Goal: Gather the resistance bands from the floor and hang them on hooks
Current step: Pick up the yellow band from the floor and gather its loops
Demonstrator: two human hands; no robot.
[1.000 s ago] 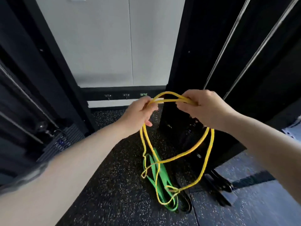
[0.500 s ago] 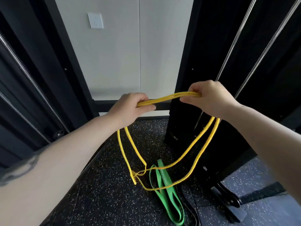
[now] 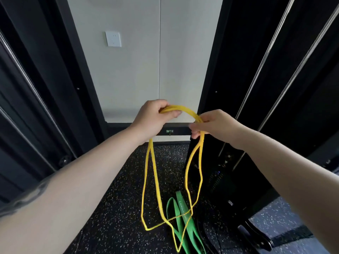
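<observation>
Two hands share one thin yellow rubber resistance band, doubled into several strands. Starting on our left, the tall black machine upright with its slanted steel rods walls off that side. Our left hand is curled shut around the top of the yellow band. Between the uprights stands the pale wall panel with a white socket plate, and low on it a dark rail carrying what looks like a small hook, too small to tell for certain. Our right hand pinches the other end of the arch, fingers closed on the strands. Below both hands the yellow loops hang slack, and in this view they cross over the flat green rubber resistance band that lies on the speckled black floor; whether they touch it we cannot tell.

What could go wrong, we judge: the dangling loops may snag the green band or drag it if we lift without gathering the slack, and a loosened grip could let strands slip and tangle. On the right, the black machine frame and its foot stand close, so a swinging loop might catch there. Open room runs straight ahead along the floor toward the wall; both sides are tight.
</observation>
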